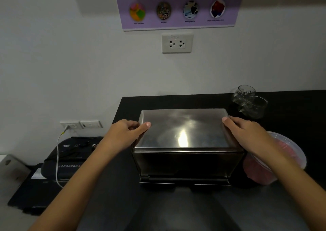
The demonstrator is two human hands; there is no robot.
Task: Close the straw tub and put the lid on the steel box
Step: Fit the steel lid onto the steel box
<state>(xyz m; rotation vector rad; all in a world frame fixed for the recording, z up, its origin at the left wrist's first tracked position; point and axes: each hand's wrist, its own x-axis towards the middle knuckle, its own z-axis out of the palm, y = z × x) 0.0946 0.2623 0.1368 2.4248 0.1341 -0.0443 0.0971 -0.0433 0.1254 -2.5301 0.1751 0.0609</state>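
A steel box (185, 163) stands on the black counter (176, 209) in the middle of the view. Its shiny flat steel lid (183, 130) lies on top of it. My left hand (123, 133) grips the lid's left edge, thumb on top. My right hand (247, 133) grips the lid's right edge the same way. To the right of the box, partly behind my right forearm, sits a clear plastic straw tub (280, 160) with pink contents and its clear lid on top.
Two clear glass jars (248, 100) stand at the back right of the counter. A black paper shredder (58, 163) with a white cable sits lower at the left. A wall socket (176, 43) and a purple poster (176, 5) are on the wall behind.
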